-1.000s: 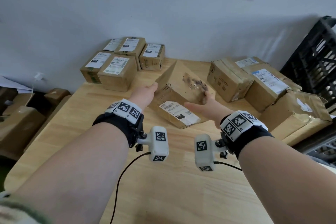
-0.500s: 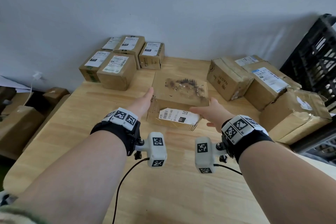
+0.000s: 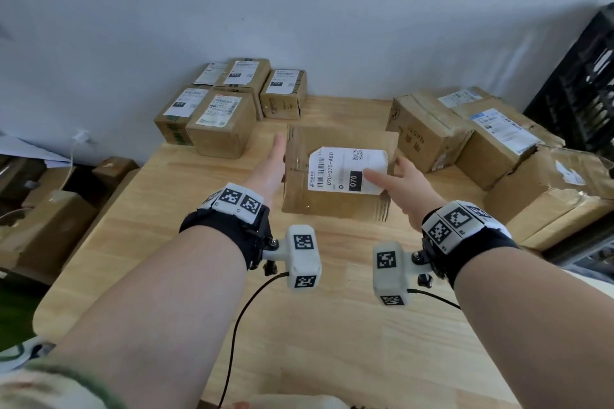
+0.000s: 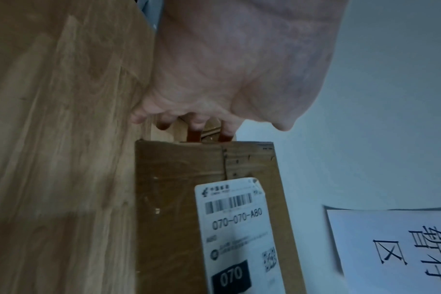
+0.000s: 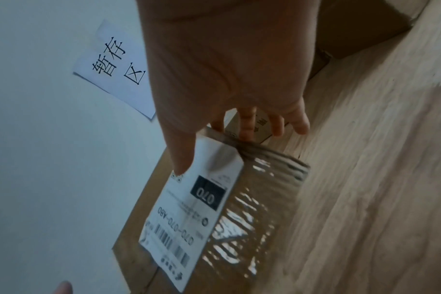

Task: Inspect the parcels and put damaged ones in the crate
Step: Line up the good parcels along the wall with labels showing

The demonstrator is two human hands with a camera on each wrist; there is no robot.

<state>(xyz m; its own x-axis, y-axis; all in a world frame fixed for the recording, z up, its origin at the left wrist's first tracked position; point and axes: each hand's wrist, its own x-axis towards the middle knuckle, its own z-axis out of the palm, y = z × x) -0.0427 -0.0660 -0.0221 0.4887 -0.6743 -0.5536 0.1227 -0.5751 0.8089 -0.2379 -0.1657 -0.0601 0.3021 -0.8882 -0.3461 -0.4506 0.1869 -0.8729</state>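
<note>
A brown cardboard parcel (image 3: pixel 299 183) with a white shipping label (image 3: pixel 345 169) marked 070 is held between both hands over the wooden table (image 3: pixel 332 325), label face turned up toward me. My left hand (image 3: pixel 270 164) presses flat against its left side with straight fingers. My right hand (image 3: pixel 403 183) grips the right side, thumb (image 5: pixel 181 155) lying on the label and fingers behind the edge. The near side is covered in wrinkled clear tape (image 5: pixel 252 199). In the left wrist view the parcel (image 4: pixel 179 199) shows below the left hand (image 4: pixel 227 69). The black crate (image 3: pixel 581 86) stands at far right.
Several small labelled parcels (image 3: pixel 226 116) are grouped at the back left against the wall. Larger, crumpled parcels (image 3: pixel 432 129) and a torn one (image 3: pixel 558 189) line the right side before the crate. More boxes (image 3: pixel 43 226) sit on the floor at left.
The parcel has been rolled toward me between the hands. Its stained face, on top half a second ago, has gone out of sight and the labelled face is now up.
</note>
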